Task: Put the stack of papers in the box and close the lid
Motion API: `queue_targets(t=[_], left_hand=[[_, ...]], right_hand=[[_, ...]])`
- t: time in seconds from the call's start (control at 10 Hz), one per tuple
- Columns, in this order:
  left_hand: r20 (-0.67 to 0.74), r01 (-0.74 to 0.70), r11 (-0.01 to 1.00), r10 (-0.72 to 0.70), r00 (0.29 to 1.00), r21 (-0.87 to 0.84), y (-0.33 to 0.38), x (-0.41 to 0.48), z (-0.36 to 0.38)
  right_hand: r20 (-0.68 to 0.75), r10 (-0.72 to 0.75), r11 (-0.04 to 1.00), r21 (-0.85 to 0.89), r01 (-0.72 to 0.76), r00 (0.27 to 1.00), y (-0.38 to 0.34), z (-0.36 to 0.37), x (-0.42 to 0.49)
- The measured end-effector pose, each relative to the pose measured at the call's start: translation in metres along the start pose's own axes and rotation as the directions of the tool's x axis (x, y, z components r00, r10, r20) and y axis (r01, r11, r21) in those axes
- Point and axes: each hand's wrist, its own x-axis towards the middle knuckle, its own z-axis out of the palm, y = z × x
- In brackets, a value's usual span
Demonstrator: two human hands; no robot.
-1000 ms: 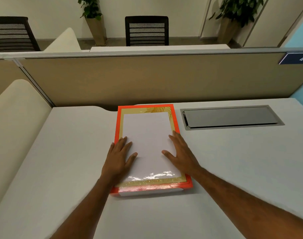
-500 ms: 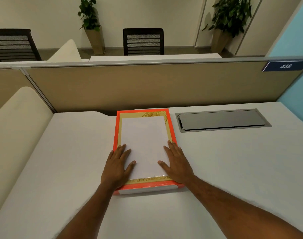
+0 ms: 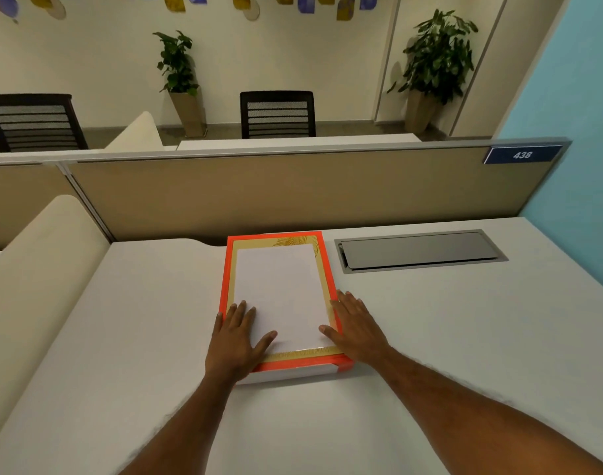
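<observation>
A flat orange-edged box (image 3: 224,269) lies on the desk, its long side pointing away from me. Its top has a gold frame around a white sheet area (image 3: 279,289). I cannot tell whether the white lies on top or under a glossy cover. My left hand (image 3: 236,341) rests flat on the box's near left corner, fingers spread, thumb on the white. My right hand (image 3: 356,329) lies flat over the near right edge, thumb touching the white, fingers partly on the desk. Neither hand grips anything.
The box sits on a pale grey desk (image 3: 139,320). A grey cable hatch (image 3: 418,250) is set into the desk right of the box. A tan partition (image 3: 293,190) closes the far side, and a cream panel (image 3: 36,269) the left.
My right hand has slid outward from the white area to the box's right edge. My left hand has hardly moved. The view has tilted up and the glare on the top is gone.
</observation>
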Motion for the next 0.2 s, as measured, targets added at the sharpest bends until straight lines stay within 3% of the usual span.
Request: queue_targets(t=[0.2], left_hand=[[-0.008,-0.048,0.999,0.048,0.999,-0.005,0.038,-0.018,-0.008]], right_hand=[[-0.075,0.035,0.998,-0.058,-0.039,0.997,0.033,-0.014,-0.040]])
